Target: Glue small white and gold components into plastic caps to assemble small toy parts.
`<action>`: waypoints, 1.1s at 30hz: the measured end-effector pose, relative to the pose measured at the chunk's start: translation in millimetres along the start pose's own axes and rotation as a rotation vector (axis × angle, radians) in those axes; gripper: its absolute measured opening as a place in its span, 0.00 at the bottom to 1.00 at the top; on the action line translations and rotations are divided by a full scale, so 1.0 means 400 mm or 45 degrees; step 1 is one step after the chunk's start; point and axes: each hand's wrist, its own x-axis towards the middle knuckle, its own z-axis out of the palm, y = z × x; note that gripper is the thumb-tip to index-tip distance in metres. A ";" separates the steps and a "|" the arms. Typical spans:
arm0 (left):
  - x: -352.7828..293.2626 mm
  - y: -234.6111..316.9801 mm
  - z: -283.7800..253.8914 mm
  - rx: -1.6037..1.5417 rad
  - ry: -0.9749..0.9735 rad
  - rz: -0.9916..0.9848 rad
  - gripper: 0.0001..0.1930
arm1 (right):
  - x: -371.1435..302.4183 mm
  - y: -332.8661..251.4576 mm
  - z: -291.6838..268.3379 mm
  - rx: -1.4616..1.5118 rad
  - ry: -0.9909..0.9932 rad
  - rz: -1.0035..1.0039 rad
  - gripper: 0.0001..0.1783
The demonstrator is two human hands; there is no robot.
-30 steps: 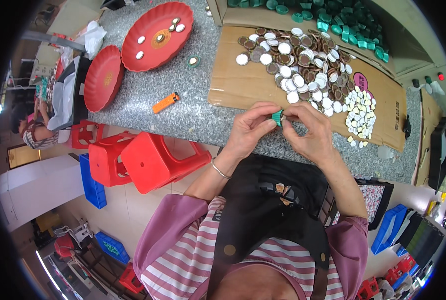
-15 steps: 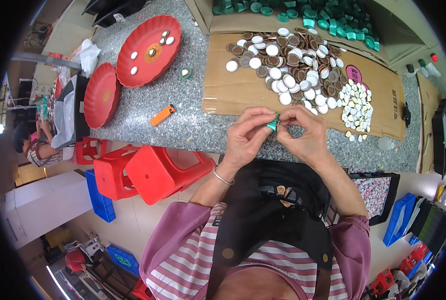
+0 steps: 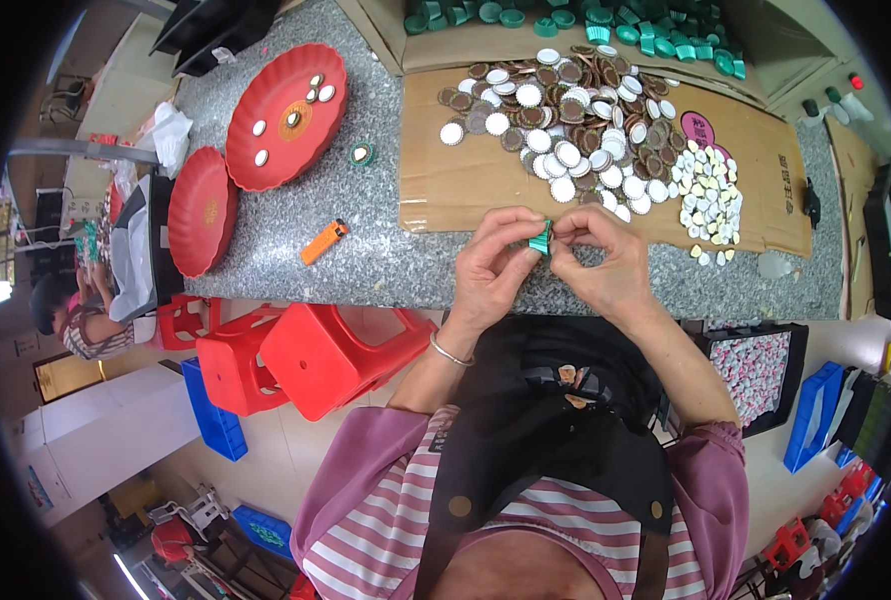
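My left hand [image 3: 491, 268] pinches a small green pleated cup [image 3: 540, 239] between thumb and fingers, just off the near edge of the cardboard. My right hand [image 3: 606, 262] is closed at the cup's other side, its thumb and forefinger pressed to the rim. Whatever lies inside the cup is hidden by the fingers. Beyond my hands spreads a heap of scalloped discs [image 3: 530, 95], some white side up and some brown. To its right is a pile of small cream-coloured pieces [image 3: 728, 208]. Another green cup [image 3: 363, 154] with a pale piece in it stands on the counter at left.
An orange lighter [image 3: 325, 242] lies on the speckled counter [image 3: 386, 275]. Two red fluted trays stand at left, the larger [image 3: 256, 100] with a few pieces, beside a smaller one [image 3: 203, 185]. Green cups [image 3: 599, 34] fill a shelf behind. Red stools [image 3: 316, 370] stand below the counter.
The view has shifted slightly. Both hands keep hold of the green cup, which has turned a little between the fingers. Heaps and trays look the same.
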 end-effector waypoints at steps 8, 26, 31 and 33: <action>0.004 -0.006 -0.008 -0.204 -0.050 -0.045 0.13 | 0.000 -0.003 0.003 0.047 0.023 -0.050 0.08; 0.001 -0.032 0.003 -0.591 0.044 -0.214 0.13 | 0.007 0.007 -0.013 0.081 -0.085 0.029 0.15; -0.003 -0.036 0.008 -0.491 0.087 -0.154 0.14 | 0.005 0.000 -0.011 0.023 -0.046 0.045 0.13; -0.003 -0.037 0.006 -0.509 0.076 -0.151 0.13 | 0.005 -0.001 -0.014 0.030 -0.054 0.036 0.13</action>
